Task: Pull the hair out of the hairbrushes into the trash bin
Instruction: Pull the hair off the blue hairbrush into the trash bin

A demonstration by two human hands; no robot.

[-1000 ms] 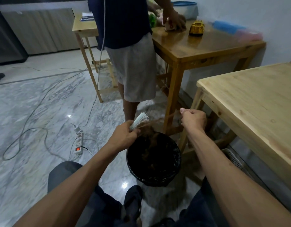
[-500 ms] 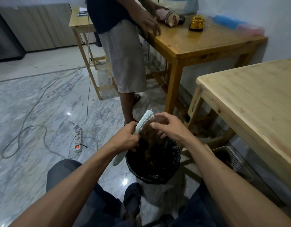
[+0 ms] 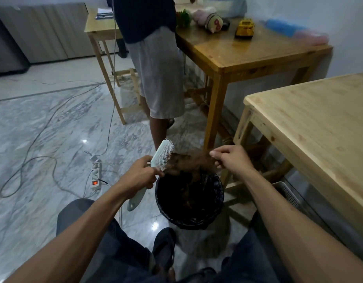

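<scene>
**Strip the hair clear of the bristles, over the bin**

Your right hand (image 3: 231, 160), at centre right of the frame, has its grip narrowed to a pinch on a clump of brown hair (image 3: 188, 160). The clump stretches leftward from your fingertips to the bristles, so it looks only partly freed. Your left hand (image 3: 139, 176) is wrapped tight around the neck of the pale hairbrush (image 3: 162, 155), bristles turned toward the right hand, handle end poking out below the fist.

Both hands sit just above the far rim of the black trash bin (image 3: 215, 209), low in the centre of the frame between your knees. It already holds dark, loose hair.

To do this pull well, brace the brush firmly and draw the hair along the line of the bristles rather than across them; that way it should slide off in one mat instead of tearing into strands. Pinch close to the bristle roots if the clump thins. Hair is light and clingy, so lower your right hand into the bin's mouth before you let go, or it may drift onto the marble floor (image 3: 44, 129).

A second person (image 3: 156, 68) stands beyond the bin at upper centre, beside a darker desk (image 3: 248, 56); the pale desk (image 3: 319, 123) at right is bare where visible.
</scene>
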